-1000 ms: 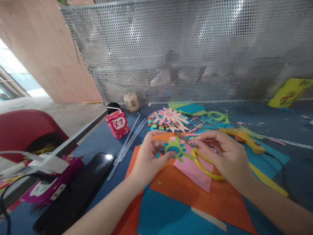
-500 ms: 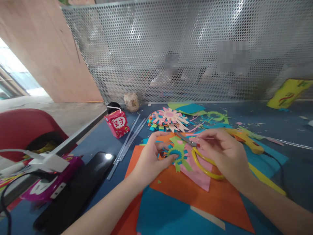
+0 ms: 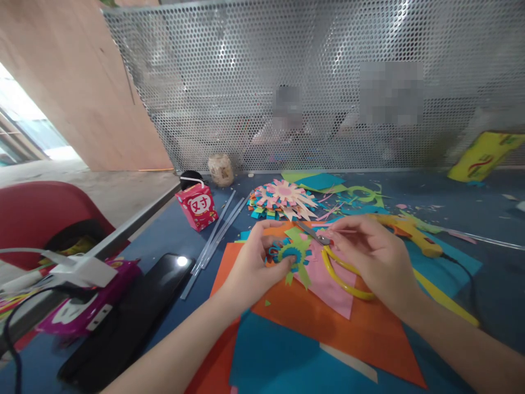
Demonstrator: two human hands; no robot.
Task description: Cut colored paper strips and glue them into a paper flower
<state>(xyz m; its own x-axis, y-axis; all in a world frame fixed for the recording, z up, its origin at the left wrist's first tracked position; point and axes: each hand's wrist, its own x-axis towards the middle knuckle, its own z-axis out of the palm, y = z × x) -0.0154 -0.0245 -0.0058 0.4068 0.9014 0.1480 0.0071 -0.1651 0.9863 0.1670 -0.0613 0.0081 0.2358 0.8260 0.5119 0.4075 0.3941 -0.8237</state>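
Observation:
A paper rosette (image 3: 292, 254), with a fringed blue centre and green strips with notched ends, is pinched between the thumb and fingers of my left hand (image 3: 262, 257). My right hand (image 3: 369, 251) is closed around yellow-handled scissors (image 3: 338, 279), whose blades point left toward the rosette's upper edge. Thumb and forefinger of this hand meet beside the pivot; whether they also pinch a paper scrap I cannot tell. Below both hands lie a pink sheet (image 3: 334, 298) and an orange sheet (image 3: 328, 328). Finished-looking layered paper rosettes (image 3: 283, 198) are piled just beyond.
Clear glue sticks (image 3: 221, 232), a red drink carton (image 3: 197, 207) and a black phone (image 3: 131, 323) lie to the left, with a purple power strip (image 3: 90, 301). A yellow glue gun (image 3: 414, 235) rests on the right. Behind stands a perforated metal screen (image 3: 246, 82).
The rosette has turned in my left hand and shifted slightly left, with my left thumb now lying over its blue centre. My right hand and the scissors have barely moved.

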